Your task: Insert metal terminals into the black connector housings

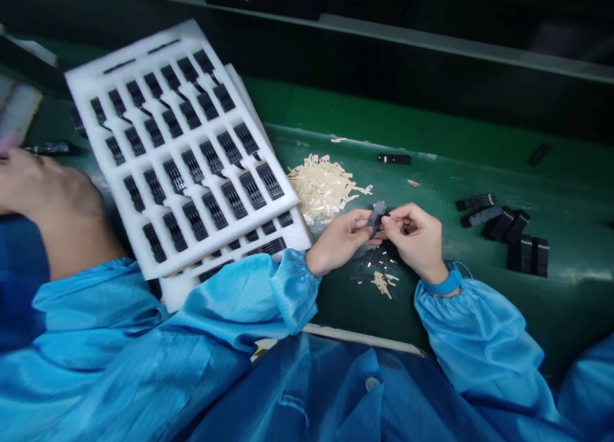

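The left hand (339, 242) and right hand (415, 240) are both pinching a small black plastic part (377, 217) narrowly between their fingertips above the green table (570, 192), with beige strips (323, 189) lying at 11 o'clock and a white foam tray (86, 77) sitting at 10 o'clock.

A foam tray (91, 77) with parts in its slots lies on the counter (480, 173), on top of a second tray (300, 237). To its right is a pile of strips (323, 189), and further right a heap of parts (518, 244). A small part (377, 218) sits between the left hand (338, 240) and right hand (415, 240), above scattered scraps (378, 276).
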`<state>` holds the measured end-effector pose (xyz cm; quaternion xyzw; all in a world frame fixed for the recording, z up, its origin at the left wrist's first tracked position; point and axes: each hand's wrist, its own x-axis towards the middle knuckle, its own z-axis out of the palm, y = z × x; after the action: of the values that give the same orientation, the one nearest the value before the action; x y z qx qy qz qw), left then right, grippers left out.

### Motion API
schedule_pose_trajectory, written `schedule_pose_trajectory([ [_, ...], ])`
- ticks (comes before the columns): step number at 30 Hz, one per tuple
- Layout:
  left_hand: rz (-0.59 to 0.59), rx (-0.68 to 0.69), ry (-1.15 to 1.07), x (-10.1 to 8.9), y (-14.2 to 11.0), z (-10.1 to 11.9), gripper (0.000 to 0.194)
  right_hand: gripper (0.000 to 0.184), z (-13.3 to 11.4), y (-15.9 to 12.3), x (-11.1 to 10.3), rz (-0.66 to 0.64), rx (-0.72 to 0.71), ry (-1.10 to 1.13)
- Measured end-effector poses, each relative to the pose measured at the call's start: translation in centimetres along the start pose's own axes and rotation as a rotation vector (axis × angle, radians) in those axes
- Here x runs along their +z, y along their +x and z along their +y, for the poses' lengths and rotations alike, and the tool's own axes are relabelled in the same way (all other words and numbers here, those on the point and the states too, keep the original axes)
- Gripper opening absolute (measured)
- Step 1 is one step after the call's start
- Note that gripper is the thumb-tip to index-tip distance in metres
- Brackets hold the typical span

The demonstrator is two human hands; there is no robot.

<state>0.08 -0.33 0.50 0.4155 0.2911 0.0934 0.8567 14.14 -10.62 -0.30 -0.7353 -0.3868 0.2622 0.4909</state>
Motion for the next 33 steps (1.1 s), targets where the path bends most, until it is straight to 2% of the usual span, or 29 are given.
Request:
schedule_pose_trajectory([
  [19,-0.007,0.042,0.015,-0.18,0.04,-0.42,0.018,0.017,-0.16,-0.12,0.11,0.029,-0.065,-0.102],
  [24,0.05,0.033,0.039,0.03,-0.07,-0.33,0.012,0.011,-0.65,-0.47,0.42,0.083,-0.254,-0.218],
  [29,0.063,0.039,0.053,0.16,-0.17,-0.36,0.013,0.007,0.0,-0.72,0.5,0.125,-0.512,-0.484],
  [31,0.064,0.044,0.045,0.16,-0.19,-0.36,0.016,0.014,0.26,-0.65,0.2,0.128,-0.559,-0.617],
  [33,0.061,0.037,0.031,0.17,-0.22,-0.29,0.017,0.028,0.28,-0.55,-0.24,0.15,-0.549,-0.669],
])
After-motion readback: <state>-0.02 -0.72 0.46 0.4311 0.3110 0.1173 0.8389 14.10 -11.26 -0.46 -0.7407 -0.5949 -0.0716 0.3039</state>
